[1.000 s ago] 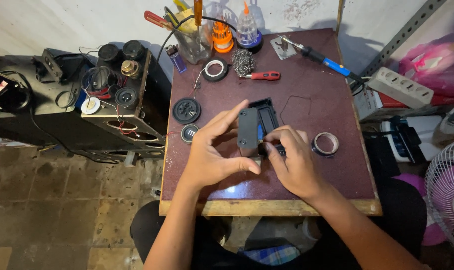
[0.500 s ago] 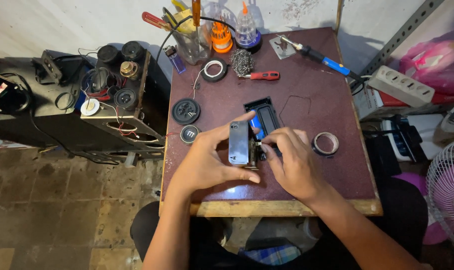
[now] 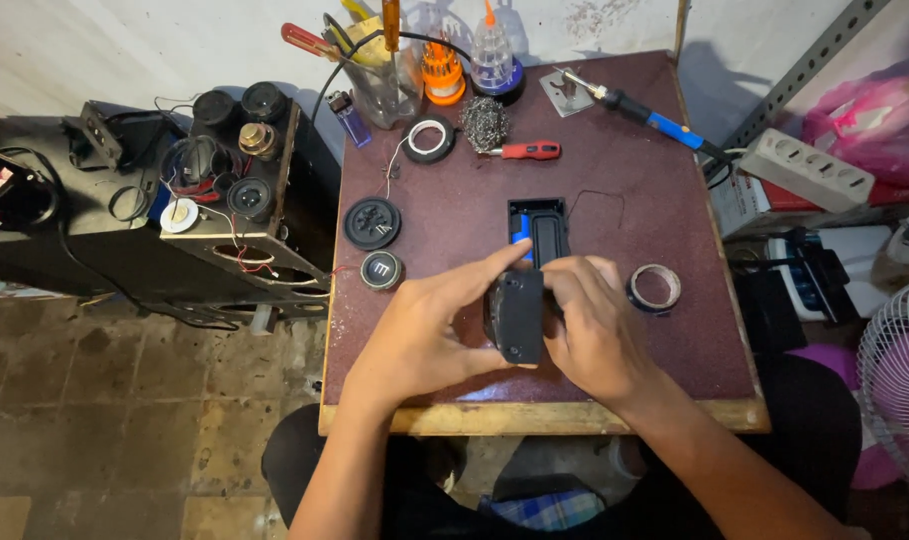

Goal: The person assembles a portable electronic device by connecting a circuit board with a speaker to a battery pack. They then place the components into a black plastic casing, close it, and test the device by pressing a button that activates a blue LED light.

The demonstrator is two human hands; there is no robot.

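- A person's left hand (image 3: 424,335) and right hand (image 3: 594,335) meet over a small maroon-topped wooden work table (image 3: 654,200), both gripping a black rounded plastic casing (image 3: 517,315) held on edge just above the table's near half.
- The left fingers curl around the casing's left side, thumb stretched across its top; the right fingers wrap the opposite edge, clamped on it.
- Directly behind the casing lies an open black rectangular shell with a blue part inside (image 3: 536,225).
- A roll of dark tape (image 3: 654,288) rests just right of the right hand; two round black speaker discs (image 3: 372,222) sit to the left.
- At the far edge lie a red-handled screwdriver (image 3: 529,151), a blue-handled soldering iron (image 3: 644,112) and a wad of steel wool (image 3: 484,124).
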